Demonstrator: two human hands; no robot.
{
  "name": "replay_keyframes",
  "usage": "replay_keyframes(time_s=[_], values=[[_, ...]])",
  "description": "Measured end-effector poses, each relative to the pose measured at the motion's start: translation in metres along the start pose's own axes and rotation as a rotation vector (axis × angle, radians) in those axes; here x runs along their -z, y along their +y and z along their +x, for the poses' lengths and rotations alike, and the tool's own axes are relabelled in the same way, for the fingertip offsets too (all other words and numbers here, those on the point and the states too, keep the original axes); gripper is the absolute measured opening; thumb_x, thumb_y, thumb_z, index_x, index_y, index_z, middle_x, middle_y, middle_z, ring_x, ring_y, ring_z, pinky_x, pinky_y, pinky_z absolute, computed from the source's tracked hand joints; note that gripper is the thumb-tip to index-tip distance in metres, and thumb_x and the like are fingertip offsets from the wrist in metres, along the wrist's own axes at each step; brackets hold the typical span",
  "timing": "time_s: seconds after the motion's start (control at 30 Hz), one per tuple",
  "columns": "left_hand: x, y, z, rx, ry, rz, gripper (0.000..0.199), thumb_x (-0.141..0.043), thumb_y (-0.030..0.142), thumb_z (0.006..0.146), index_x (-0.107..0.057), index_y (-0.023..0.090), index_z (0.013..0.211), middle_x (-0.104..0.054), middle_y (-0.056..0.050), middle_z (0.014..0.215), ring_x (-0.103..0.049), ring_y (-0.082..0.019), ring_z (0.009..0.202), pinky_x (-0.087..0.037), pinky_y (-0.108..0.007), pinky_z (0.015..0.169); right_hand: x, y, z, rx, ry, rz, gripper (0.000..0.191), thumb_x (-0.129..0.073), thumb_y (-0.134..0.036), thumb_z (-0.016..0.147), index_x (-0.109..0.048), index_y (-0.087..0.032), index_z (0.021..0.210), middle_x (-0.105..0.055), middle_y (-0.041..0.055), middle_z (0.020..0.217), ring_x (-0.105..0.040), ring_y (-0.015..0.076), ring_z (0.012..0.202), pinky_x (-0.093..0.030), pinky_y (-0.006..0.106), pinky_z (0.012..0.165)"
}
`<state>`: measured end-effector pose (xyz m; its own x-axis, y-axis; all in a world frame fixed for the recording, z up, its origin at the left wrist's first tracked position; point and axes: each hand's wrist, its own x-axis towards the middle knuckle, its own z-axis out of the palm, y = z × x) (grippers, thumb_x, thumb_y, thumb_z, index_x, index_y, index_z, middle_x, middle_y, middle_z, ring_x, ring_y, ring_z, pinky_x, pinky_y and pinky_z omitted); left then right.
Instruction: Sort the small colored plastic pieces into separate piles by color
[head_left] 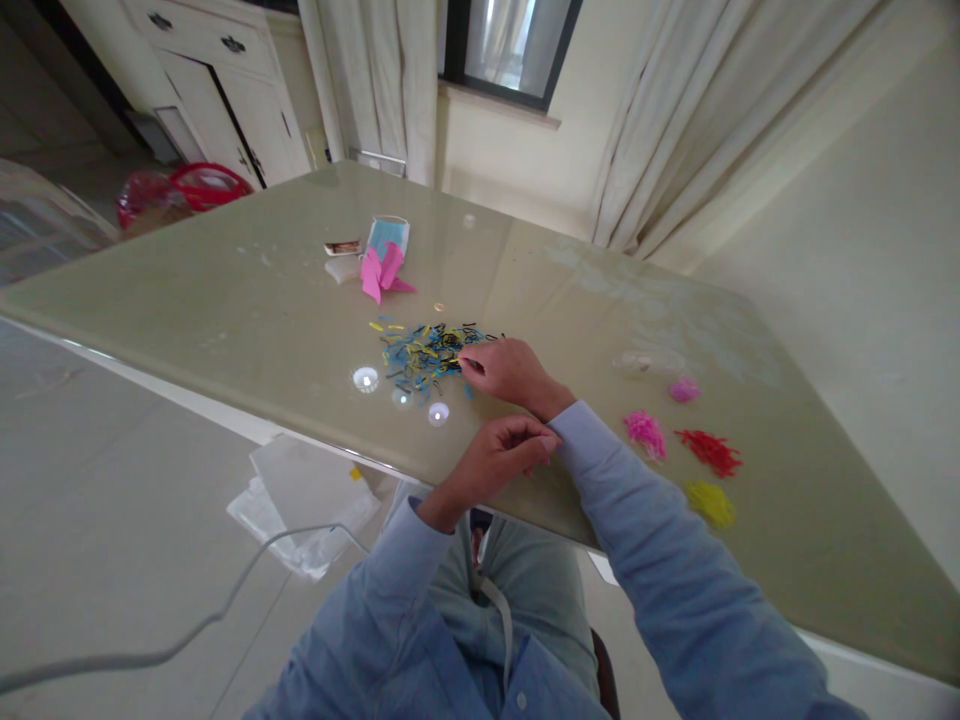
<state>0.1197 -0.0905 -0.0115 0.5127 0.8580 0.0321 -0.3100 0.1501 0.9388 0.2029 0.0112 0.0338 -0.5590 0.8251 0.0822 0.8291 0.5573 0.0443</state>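
My right hand reaches over the right edge of a loose pile of small thin strips, mixed blue, yellow and black, which look like tiny rubber bands. Its thumb and forefinger are pinched together at the pile; whatever lies between them is too small to name. Close to the table's front edge, my left hand rests beside the right wrist with its fingers curled in. Its fingertips are partly hidden, and I cannot make out what they hold, if anything.
Sorted heaps lie to the right: pink, purple-pink, red and yellow. Beyond the mixed pile are a pink folded paper, a blue face mask and a small wrapper. A grey cable hangs at left.
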Motion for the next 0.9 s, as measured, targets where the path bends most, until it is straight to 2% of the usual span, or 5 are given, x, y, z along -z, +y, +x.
replay_keyframes(time_s=[0.3,0.53,0.63,0.73,0.9], values=[[0.001,-0.003,0.001,-0.01,-0.002,-0.006,0.034,-0.07,0.047,0.082,-0.07,0.013,0.084,-0.061,0.0,0.07,-0.049,-0.008,0.057,-0.038,-0.021,0.052,-0.001,0.001,0.0,-0.014,-0.046,0.009,0.033,-0.045,-0.034,0.096,-0.075,-0.021,0.093,-0.076,0.0071,0.088,-0.061,0.0184,0.071,-0.027,0.03,0.061],[0.0,-0.001,0.0,-0.01,0.007,-0.015,0.033,-0.07,0.046,0.081,-0.07,0.013,0.083,-0.062,0.0,0.07,-0.048,-0.008,0.056,-0.037,-0.021,0.052,0.001,0.004,-0.006,-0.046,0.04,0.156,0.031,-0.049,-0.033,0.095,-0.073,-0.019,0.082,-0.073,0.0053,0.079,-0.054,0.0154,0.065,-0.025,0.029,0.06],[-0.001,0.002,-0.001,-0.012,0.024,-0.026,0.033,-0.071,0.046,0.08,-0.07,0.013,0.081,-0.062,-0.001,0.069,-0.048,-0.008,0.056,-0.037,-0.021,0.052,0.002,0.003,-0.018,-0.077,0.127,0.442,0.03,-0.051,-0.03,0.093,-0.071,-0.017,0.076,-0.066,0.0016,0.069,-0.049,0.0118,0.061,-0.029,0.026,0.06],[-0.002,0.003,-0.001,-0.005,0.049,-0.03,0.033,-0.072,0.046,0.078,-0.07,0.013,0.081,-0.062,0.0,0.068,-0.047,-0.008,0.055,-0.037,-0.021,0.052,0.006,-0.001,-0.037,-0.182,0.205,0.895,0.031,-0.054,-0.037,0.092,-0.071,-0.016,0.078,-0.056,-0.0028,0.059,-0.045,0.0094,0.054,-0.032,0.023,0.054],[-0.001,0.002,-0.004,-0.007,0.054,0.035,0.034,-0.072,0.047,0.078,-0.07,0.014,0.078,-0.061,0.0,0.065,-0.047,-0.008,0.053,-0.037,-0.021,0.051,0.013,-0.007,-0.078,-0.4,0.245,1.469,0.033,-0.06,-0.046,0.089,-0.074,-0.016,0.09,-0.047,-0.0075,0.049,-0.034,0.0064,0.04,-0.023,0.02,0.04]])
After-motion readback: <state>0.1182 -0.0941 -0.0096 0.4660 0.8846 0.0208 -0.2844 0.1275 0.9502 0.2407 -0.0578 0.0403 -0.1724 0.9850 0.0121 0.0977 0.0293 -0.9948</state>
